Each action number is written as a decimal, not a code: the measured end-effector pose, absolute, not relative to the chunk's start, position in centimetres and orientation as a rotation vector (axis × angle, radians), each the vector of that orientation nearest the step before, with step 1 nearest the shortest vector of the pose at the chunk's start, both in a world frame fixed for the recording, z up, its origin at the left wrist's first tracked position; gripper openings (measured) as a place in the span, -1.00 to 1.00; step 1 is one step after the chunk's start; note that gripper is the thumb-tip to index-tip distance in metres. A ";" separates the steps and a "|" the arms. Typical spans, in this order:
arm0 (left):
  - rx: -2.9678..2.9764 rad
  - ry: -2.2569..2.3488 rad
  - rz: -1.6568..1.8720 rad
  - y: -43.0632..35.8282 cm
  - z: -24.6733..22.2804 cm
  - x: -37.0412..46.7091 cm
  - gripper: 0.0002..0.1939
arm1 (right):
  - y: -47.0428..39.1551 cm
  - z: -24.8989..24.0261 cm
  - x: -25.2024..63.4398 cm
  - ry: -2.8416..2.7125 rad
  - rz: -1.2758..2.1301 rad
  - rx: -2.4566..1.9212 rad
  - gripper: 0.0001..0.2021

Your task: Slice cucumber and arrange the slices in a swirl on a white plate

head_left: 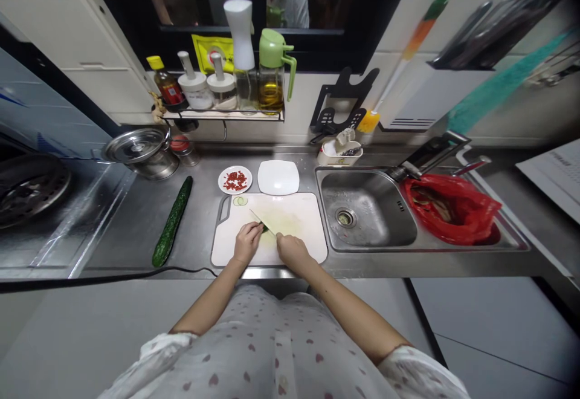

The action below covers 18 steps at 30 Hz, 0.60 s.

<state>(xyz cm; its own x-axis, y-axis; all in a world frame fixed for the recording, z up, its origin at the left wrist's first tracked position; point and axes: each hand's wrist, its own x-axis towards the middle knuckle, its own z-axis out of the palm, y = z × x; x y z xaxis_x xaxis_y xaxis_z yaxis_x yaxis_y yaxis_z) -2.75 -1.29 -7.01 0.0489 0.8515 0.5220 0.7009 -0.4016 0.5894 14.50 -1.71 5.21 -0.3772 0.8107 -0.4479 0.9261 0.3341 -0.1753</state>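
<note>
On the white cutting board (312, 230), my right hand (294, 251) is closed around the handle of a knife (267, 226). Its thin blade slants up and left across the middle of the board. My left hand (248, 243) presses its fingertips on a small dark green piece of cucumber (265, 228), right beside the blade; most of that piece is hidden. A few pale cucumber slices (240, 201) lie at the board's upper left corner. Farther left, a whole cucumber (173, 222) rests on the steel counter.
Behind the board stand a plate of chopped red bits (235, 180) and a white square plate (278, 177). A sink (367, 205) with a red plastic bag (453, 211) is at right. A lidded pot (145, 151) stands left, below a condiment rack (226, 115).
</note>
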 end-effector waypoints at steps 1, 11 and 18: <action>2.137 1.606 1.281 -1.3 -7.0 -2.8 -0.78 | -1.6 5.2 14.4 2.326 -0.591 1.560 -0.73; 2.129 1.598 1.277 -1.3 -7.0 -2.7 -0.78 | -2.3 5.0 15.2 2.292 -0.612 1.546 -0.73; 2.134 1.601 1.270 -1.3 -7.0 -2.7 -0.79 | -2.2 5.1 15.0 2.297 -0.593 1.548 -0.72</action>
